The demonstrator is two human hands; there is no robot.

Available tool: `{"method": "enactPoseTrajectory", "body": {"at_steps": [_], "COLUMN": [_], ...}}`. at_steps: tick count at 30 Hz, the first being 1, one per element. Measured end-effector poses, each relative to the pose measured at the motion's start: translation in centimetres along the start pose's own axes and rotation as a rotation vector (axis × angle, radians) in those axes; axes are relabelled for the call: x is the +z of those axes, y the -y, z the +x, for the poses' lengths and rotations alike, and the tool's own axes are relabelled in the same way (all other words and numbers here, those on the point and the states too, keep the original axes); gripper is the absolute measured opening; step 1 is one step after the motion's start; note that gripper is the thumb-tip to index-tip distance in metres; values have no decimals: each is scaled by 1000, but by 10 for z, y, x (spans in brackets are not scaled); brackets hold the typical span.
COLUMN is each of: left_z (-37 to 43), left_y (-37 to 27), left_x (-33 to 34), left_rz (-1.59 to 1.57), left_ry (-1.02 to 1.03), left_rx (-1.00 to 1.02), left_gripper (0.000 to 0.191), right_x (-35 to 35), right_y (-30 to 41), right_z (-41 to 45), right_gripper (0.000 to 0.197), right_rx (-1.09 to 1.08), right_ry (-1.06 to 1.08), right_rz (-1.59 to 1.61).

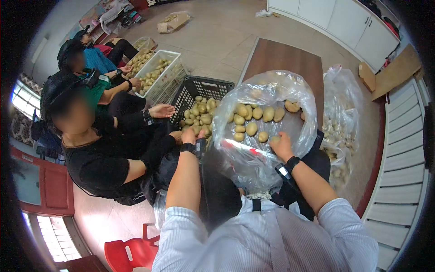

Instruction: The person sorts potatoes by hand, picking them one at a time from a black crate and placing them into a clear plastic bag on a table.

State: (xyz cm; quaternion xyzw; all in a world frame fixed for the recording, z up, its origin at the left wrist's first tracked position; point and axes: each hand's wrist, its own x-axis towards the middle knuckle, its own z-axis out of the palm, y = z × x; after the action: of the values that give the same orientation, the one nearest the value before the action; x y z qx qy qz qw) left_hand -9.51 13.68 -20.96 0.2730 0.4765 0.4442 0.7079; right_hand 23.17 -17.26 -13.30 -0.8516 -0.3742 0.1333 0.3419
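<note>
Several potatoes (251, 129) lie in a large clear plastic bag (226, 136) whose mouth stands wide in front of me. My right hand (281, 146) is inside the bag's near right part, its fingers closed around a potato (275, 138) that shows only partly. To the left, my left hand (192, 136) is over the near edge of a black plastic crate (209, 83) filled with potatoes (200, 112). Its fingers are at the potatoes, partly hidden, and whether it grips one is unclear. A co-worker's hand is right beside it.
A co-worker (98, 159) sits close on my left, both hands at the black crate. Beyond are other people and a white crate (164, 56) of potatoes. A brown table (282, 54) stands ahead, filled plastic bags (341, 102) at right, a red chair (136, 253) behind left.
</note>
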Motion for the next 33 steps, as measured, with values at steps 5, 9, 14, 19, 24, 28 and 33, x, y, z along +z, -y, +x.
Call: {"method": "enactPoseTrajectory", "body": {"at_steps": [5,9,14,19,24,28,33], "left_z": [-15,-17,-25,-85,-119,-143,-157], "left_y": [1,-27,-26,-48,-63,-69,-65], "left_x": [28,-14,11,81,108,124,144], "left_rz": [-8,1477,84,255,465,541,621], "left_ry": [-94,-164,-171,147,357,540,730], "left_rx": [16,551,-78,-188,-285,-402,-561], "left_gripper": [25,30,23,24,40,55,48], "right_x": [-7,6,7,3,4,-19,7], "right_y": [-13,9,21,36,90,141,149], "right_z": [10,5,6,-1,0,-1,-1], "right_gripper": [55,37,28,42,42,43,36], "right_rx": [242,599,618,382,432,342,82], "right_ry": [167,344,557,615,706,844,823], "right_rz": [300,1163,1321,1135,1026,770,818]}}
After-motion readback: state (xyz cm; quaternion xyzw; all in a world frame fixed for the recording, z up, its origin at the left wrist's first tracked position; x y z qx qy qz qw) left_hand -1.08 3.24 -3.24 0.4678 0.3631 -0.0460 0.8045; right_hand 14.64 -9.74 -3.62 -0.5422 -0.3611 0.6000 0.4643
